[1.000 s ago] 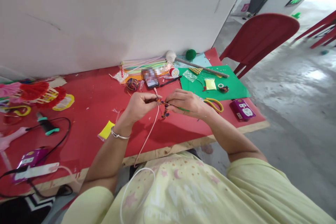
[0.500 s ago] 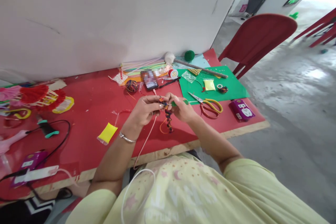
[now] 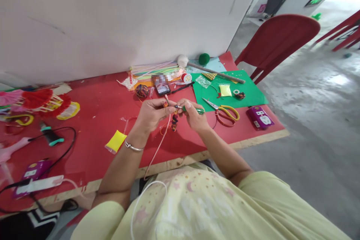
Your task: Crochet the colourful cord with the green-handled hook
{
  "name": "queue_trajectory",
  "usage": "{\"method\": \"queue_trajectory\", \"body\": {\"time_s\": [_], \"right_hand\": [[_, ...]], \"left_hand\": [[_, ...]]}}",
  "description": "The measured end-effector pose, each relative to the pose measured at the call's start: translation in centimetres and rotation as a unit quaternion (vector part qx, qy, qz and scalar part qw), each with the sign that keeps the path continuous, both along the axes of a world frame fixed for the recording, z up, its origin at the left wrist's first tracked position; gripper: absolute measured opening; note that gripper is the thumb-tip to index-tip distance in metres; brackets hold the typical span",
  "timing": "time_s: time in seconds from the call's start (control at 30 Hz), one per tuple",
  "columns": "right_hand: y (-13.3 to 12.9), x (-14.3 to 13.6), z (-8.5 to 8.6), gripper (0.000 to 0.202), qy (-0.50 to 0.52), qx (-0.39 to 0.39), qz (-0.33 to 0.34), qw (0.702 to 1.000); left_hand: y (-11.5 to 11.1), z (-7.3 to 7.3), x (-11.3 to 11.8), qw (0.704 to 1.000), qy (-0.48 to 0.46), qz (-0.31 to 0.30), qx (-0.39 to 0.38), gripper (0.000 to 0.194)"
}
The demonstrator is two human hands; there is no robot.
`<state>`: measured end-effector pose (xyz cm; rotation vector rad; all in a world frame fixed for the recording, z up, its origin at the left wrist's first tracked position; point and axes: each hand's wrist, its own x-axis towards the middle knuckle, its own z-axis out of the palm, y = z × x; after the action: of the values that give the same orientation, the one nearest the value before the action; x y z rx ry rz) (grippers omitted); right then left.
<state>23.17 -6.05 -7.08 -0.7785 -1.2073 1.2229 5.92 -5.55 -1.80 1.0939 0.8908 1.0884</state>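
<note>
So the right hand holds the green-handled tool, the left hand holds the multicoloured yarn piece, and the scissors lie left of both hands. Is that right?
Not quite: the scissors lie to the right of the right hand, as the head view shows. That hand does hold the green-handled tool, and the left hand does hold the multicoloured yarn piece.

No word can be read with certainty. Below the fingers (image 3: 191, 110), toward the wearer, the pale yellow shirt (image 3: 219, 198) bears a row of large white capitals, too faded to spell out, with a smaller line beneath, also illegible. Far beyond the fingers, up to the right, a green sign (image 3: 315, 0) shows a white pictogram, its details blurred. Just beyond the fingers, the screen of the phone (image 3: 163, 89) is partly pixelated, its writing unreadable.
</note>
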Motion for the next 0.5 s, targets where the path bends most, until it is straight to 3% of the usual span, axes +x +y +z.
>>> {"method": "queue_trajectory", "body": {"time_s": [0.2,0.37,0.43,0.5], "right_hand": [[-0.5,-0.3,0.3,0.05,-0.06,0.047,-0.056,0.995],[-1.1,-0.8,0.5,0.042,-0.144,0.142,-0.173,0.964],[-1.3,-1.2,0.2,0.04,-0.171,0.189,-0.222,0.941],[-1.3,-1.4,-0.1,0.042,-0.18,0.229,-0.24,0.926]], "left_hand": [[-0.2,-0.5,-0.3,0.993,0.078,0.038,0.084,0.047],[-0.7,-0.9,0.7,0.946,0.182,0.165,0.21,0.027],[-0.9,-1.2,1.3,0.953,0.145,0.192,0.185,0.027],[-0.9,-1.2,1.7,0.979,0.058,0.163,0.109,0.033]]}}
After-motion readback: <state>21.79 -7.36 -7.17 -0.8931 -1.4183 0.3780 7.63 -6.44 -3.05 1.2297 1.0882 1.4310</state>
